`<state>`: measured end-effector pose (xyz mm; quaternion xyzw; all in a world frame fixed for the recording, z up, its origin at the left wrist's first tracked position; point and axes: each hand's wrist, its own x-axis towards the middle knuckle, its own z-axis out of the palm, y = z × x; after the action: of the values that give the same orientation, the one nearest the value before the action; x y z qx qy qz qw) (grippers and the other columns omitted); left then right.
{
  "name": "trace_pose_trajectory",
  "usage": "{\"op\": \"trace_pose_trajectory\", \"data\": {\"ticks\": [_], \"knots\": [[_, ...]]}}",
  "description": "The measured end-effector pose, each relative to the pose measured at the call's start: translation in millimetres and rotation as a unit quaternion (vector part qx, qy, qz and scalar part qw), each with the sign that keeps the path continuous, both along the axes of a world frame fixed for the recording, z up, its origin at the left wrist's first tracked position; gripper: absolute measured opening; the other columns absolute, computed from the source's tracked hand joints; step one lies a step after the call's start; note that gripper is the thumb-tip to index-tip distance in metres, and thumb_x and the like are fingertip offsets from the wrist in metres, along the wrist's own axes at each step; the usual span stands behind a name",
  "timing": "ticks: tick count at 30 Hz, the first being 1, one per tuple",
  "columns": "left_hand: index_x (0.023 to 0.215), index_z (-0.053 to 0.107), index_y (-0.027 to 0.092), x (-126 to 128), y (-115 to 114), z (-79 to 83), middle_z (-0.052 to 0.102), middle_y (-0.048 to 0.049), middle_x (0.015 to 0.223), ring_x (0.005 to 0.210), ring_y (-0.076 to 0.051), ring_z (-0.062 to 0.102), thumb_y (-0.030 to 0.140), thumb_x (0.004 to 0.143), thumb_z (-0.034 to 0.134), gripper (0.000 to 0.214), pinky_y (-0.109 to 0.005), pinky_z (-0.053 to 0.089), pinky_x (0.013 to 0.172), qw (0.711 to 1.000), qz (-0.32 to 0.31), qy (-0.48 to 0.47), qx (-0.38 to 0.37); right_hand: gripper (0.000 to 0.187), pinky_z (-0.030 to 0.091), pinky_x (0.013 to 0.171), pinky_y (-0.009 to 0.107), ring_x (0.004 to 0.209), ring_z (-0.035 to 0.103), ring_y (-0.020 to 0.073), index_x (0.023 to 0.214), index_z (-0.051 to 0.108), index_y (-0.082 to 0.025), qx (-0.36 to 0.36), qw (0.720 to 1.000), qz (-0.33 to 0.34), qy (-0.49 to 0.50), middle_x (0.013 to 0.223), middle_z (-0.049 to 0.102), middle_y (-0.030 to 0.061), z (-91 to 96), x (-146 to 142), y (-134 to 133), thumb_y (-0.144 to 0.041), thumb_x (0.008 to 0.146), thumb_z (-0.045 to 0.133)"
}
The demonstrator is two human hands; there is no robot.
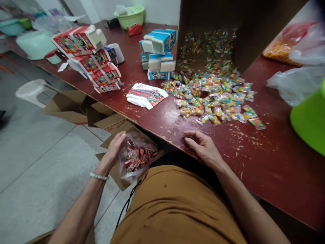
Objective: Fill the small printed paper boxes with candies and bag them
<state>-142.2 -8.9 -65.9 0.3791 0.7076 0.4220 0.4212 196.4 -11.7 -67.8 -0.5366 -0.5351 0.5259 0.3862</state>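
My left hand (116, 146) is at the left rim of a clear plastic bag (123, 159), its fingers turned away and slightly blurred, so their grip is unclear. Inside the bag lie several small red and dark printed packets (139, 156); the bag sits in an open cardboard box (117, 178) below the table edge. My right hand (204, 148) rests at the front edge of the red table (256, 169), thumb and forefinger apart with nothing between them. Beyond it spreads a heap of clear-wrapped colourful candies (215, 91). A fanned stack of flat printed pouches (146, 95) lies left of the candies.
Bundled red packs (93, 61) and blue packs (159, 51) stand stacked on the table. A large box (208, 17) lies tipped behind the candies. A green tub (311, 118) is at right, a light green basin (130, 17) at the back. Cartons (68, 105) and a stool (35, 89) stand left.
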Motion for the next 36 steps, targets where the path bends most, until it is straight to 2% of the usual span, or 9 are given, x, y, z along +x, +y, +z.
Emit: {"op": "trace_pose_trajectory", "data": {"ticks": [3,5,7,10,15,19,25,33,36], "knots": [[0.111,0.062,0.02,-3,38,4.1,0.066,-0.0045,0.103,0.089,-0.018,0.06,0.045,0.068,0.07,0.051,-0.029,0.047,0.077,0.994,0.0,0.068,0.088,0.029,0.051,0.073,0.032,0.077,0.061,0.017,0.103,0.068,-0.018,0.049,0.996,0.002,-0.07,0.092,0.069,0.0054,-1.1,-1,-1,-0.039,0.084,0.06],[0.114,0.062,0.02,9,71,14.2,0.065,-0.0061,0.107,0.093,-0.019,0.059,0.042,0.077,0.064,0.044,-0.031,0.045,0.084,0.967,-0.04,0.193,0.161,0.025,0.05,0.08,0.035,0.084,0.063,0.0191,0.1,0.069,-0.019,0.077,0.992,0.002,-0.1,0.096,0.071,0.0061,-0.3,-2,0,-0.036,0.086,0.058],[0.12,0.06,0.018,28,102,25.2,0.063,-0.0112,0.116,0.101,-0.025,0.057,0.044,0.082,0.059,0.046,-0.037,0.043,0.089,0.902,-0.097,0.369,0.2,0.022,0.049,0.083,0.036,0.088,0.064,0.0202,0.099,0.069,-0.019,0.101,0.988,0.001,-0.114,0.096,0.071,0.0061,0.1,-2,1,-0.033,0.087,0.056],[0.13,0.055,0.018,55,136,35.9,0.055,-0.0189,0.127,0.113,-0.036,0.049,0.056,0.082,0.059,0.062,-0.045,0.039,0.09,0.799,-0.163,0.553,0.172,0.019,0.049,0.084,0.035,0.09,0.065,0.0207,0.096,0.069,-0.02,0.128,0.984,0.0,-0.122,0.096,0.071,0.0059,-0.8,-3,1,-0.03,0.088,0.055],[0.124,0.06,0.019,75,156,37.0,0.054,-0.0225,0.118,0.108,-0.041,0.048,0.064,0.083,0.051,0.062,-0.049,0.038,0.083,0.725,-0.228,0.637,0.127,0.017,0.049,0.082,0.033,0.089,0.065,0.0197,0.095,0.068,-0.02,0.153,0.98,-0.001,-0.125,0.095,0.071,0.0058,-1.4,-6,1,-0.026,0.089,0.054],[0.116,0.063,0.015,78,157,35.9,0.054,-0.0227,0.116,0.109,-0.043,0.046,0.056,0.085,0.05,0.052,-0.05,0.036,0.083,0.708,-0.231,0.654,0.135,0.015,0.049,0.081,0.031,0.087,0.065,0.0186,0.095,0.068,-0.02,0.157,0.98,-0.003,-0.124,0.093,0.071,0.0053,0.4,-6,2,-0.025,0.089,0.055],[0.117,0.058,0.015,77,160,34.9,0.057,-0.0187,0.113,0.106,-0.037,0.05,0.051,0.085,0.05,0.049,-0.043,0.039,0.08,0.719,-0.224,0.644,0.137,0.016,0.049,0.081,0.032,0.087,0.066,0.0188,0.095,0.068,-0.02,0.155,0.981,-0.011,-0.117,0.093,0.071,0.005,0.8,-6,3,-0.025,0.088,0.055],[0.105,0.063,0.014,76,172,42.9,0.061,-0.0196,0.107,0.102,-0.038,0.053,0.048,0.076,0.058,0.045,-0.044,0.039,0.08,0.72,-0.228,0.64,0.142,0.016,0.049,0.081,0.033,0.086,0.065,0.0195,0.093,0.069,-0.02,0.15,0.982,-0.017,-0.11,0.091,0.071,0.0045,1.6,-8,2,-0.025,0.087,0.055],[0.107,0.061,0.013,81,164,50.0,0.06,-0.021,0.111,0.105,-0.039,0.052,0.046,0.076,0.058,0.046,-0.044,0.038,0.081,0.727,-0.208,0.635,0.159,0.016,0.05,0.079,0.033,0.085,0.064,0.0191,0.091,0.07,-0.02,0.129,0.988,-0.02,-0.086,0.09,0.071,0.0046,-0.2,-8,2,-0.027,0.085,0.057]]}}
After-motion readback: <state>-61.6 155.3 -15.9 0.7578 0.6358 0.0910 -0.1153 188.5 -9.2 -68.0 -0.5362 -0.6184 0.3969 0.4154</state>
